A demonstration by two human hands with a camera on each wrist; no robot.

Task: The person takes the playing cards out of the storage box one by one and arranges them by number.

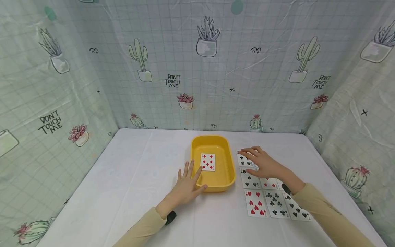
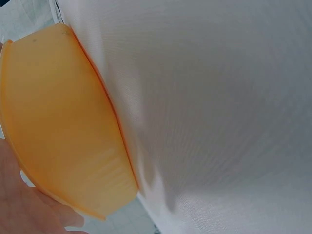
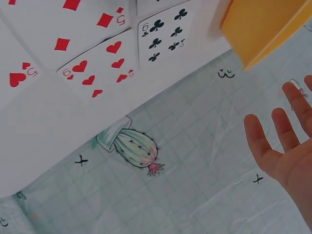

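A yellow tray [image 1: 216,180] stands mid-table with a diamonds playing card [image 1: 208,162] face up inside. My left hand [image 1: 183,188] touches its near left rim, fingers spread; in the left wrist view the tray's outer wall [image 2: 68,122] rises beside the fingers. To the tray's right, playing cards lie face up in rows, with a hearts card [image 1: 255,203] in front. Over the far cards hovers my right hand [image 1: 263,164], fingers loosely extended, nothing held. It partly covers a clubs card [image 1: 242,160] in the head view; the right wrist view shows that clubs card [image 3: 165,39] beside a hearts card [image 3: 100,63].
The white table [image 1: 145,171] ends at a patterned cloth [image 1: 172,51] behind and at both sides. A clubs card [image 1: 276,204] and a spades card [image 1: 296,209] lie front right. My right sleeve [image 1: 330,212] passes over that corner and hides part of the rows.
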